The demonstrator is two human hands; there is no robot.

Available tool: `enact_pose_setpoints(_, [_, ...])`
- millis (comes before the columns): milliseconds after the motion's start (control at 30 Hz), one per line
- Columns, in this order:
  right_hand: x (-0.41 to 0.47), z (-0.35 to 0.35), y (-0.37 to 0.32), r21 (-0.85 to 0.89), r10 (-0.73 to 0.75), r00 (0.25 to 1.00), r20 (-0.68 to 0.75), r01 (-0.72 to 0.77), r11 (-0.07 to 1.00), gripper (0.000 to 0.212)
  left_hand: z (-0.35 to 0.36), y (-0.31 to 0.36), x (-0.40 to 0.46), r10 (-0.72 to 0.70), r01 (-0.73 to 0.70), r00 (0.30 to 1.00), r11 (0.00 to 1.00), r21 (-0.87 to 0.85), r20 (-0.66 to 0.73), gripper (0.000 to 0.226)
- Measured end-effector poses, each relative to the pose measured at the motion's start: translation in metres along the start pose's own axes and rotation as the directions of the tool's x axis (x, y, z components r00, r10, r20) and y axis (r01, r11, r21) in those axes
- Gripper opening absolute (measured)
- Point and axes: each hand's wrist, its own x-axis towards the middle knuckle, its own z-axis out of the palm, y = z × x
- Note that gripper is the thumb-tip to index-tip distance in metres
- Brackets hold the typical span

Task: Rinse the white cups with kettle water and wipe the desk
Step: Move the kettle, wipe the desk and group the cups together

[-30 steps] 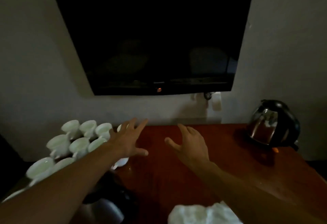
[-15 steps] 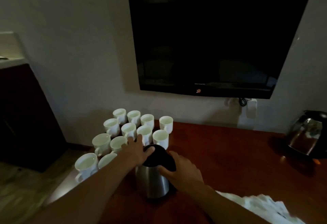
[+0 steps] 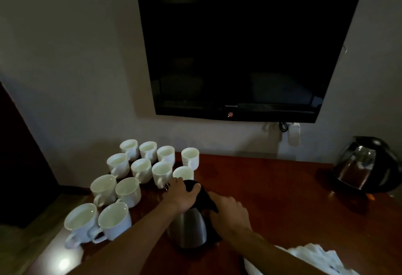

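While twelve white cups (image 3: 139, 179) are being kept clustered upright at the desk's (image 3: 272, 187) left end, the steel kettle (image 3: 188, 229) just beside them is being pressed on its black lid by the left hand (image 3: 181, 195) and gripped at its handle by the right hand (image 3: 231, 215).

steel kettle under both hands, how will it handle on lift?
The steel kettle looks rigid, its polished wall probably slick. The right hand grips the black handle, the safer hold. Possibly heavy if full; the fill can't be seen.
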Motion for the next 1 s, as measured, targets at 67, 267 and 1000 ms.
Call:
enact_pose_setpoints(67, [0.003,-0.015,0.016,-0.004,0.009,1.000,-0.021,-0.009,1.000,0.029,0.014,0.016,0.014,0.038,-0.039,0.999,0.999,0.012,0.013,0.110])
enact_pose_setpoints(267, [0.017,-0.069,0.088,0.004,0.166,0.982,-0.091,-0.166,0.986,0.037,0.056,0.127,0.028,0.156,-0.168,0.980,0.982,0.087,0.125,0.080])
enact_pose_setpoints(1000, [0.081,-0.195,0.377,0.145,0.415,0.835,-0.361,-0.390,0.909,0.031,0.287,0.429,0.124,0.430,-0.456,0.801,0.889,-0.042,0.417,0.042])
